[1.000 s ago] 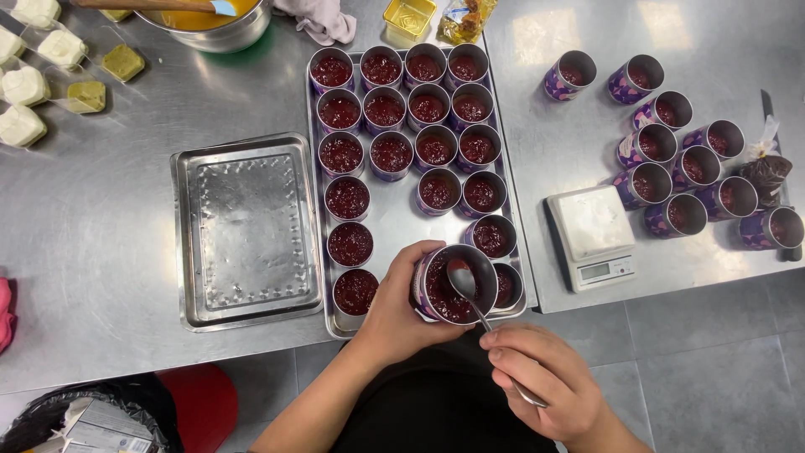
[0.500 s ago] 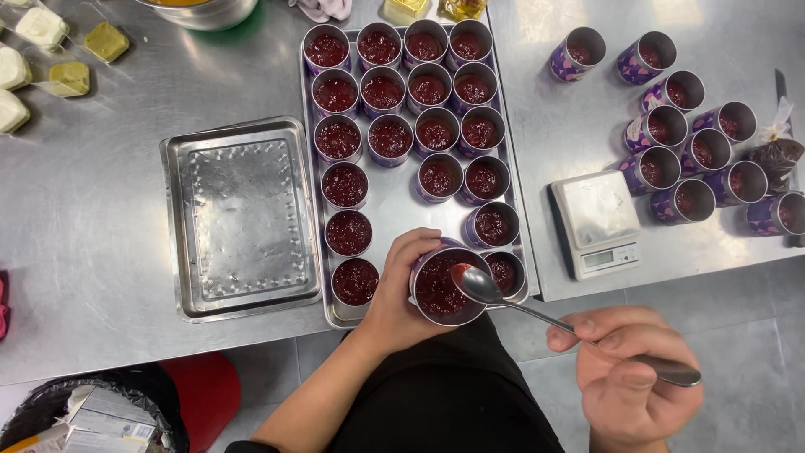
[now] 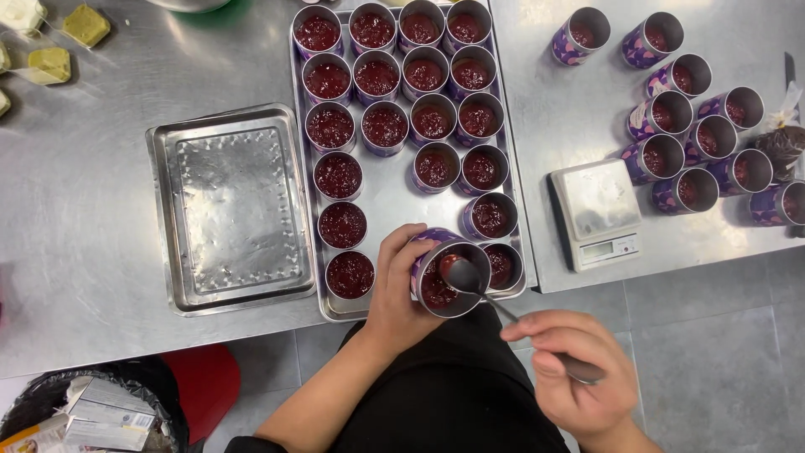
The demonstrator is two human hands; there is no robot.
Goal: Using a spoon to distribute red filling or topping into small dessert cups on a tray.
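My left hand (image 3: 396, 289) grips a purple cup (image 3: 442, 281) holding dark red filling, tilted at the near edge of a long metal tray (image 3: 386, 189). My right hand (image 3: 579, 377) holds a metal spoon (image 3: 478, 285) by its handle, with the bowl dipped into that cup. Several more cups of the same red filling stand in rows on the long tray.
A shallow metal tray (image 3: 228, 210) lies left of the long one. A small white scale (image 3: 597, 214) sits to the right, with several purple cups (image 3: 696, 134) behind it. Yellowish blocks (image 3: 50, 63) lie far left. A bin (image 3: 84, 415) stands under the table edge.
My right hand swung out to the right with the spoon, then came back in. The spoon's bowl now sits inside the cup. My left hand kept hold of the cup.
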